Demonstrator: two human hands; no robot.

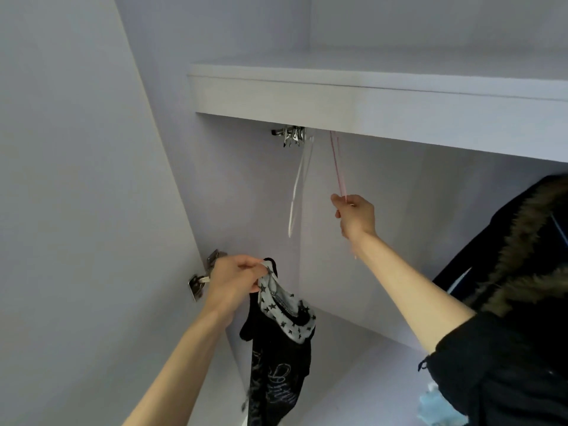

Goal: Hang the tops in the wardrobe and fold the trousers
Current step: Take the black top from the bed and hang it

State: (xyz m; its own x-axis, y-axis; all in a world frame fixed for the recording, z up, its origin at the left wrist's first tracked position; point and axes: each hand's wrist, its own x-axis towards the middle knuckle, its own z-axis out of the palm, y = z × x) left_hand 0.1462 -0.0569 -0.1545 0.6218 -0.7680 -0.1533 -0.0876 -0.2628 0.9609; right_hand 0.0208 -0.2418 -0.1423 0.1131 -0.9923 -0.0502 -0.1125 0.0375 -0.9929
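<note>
Black fabric top with silver script print and a grey star-patterned lining (pixel 281 342) hangs limp, low in the white wardrobe (pixel 246 186); left hand (pixel 235 279) fingers pinch its collar. Right hand (pixel 355 215), higher, fingers curled round a thin pink hanger (pixel 337 162) under the shelf (pixel 368 99), beside a white hanger (pixel 296 192). Dark fur-trimmed coat (pixel 522 241) at right.
</note>
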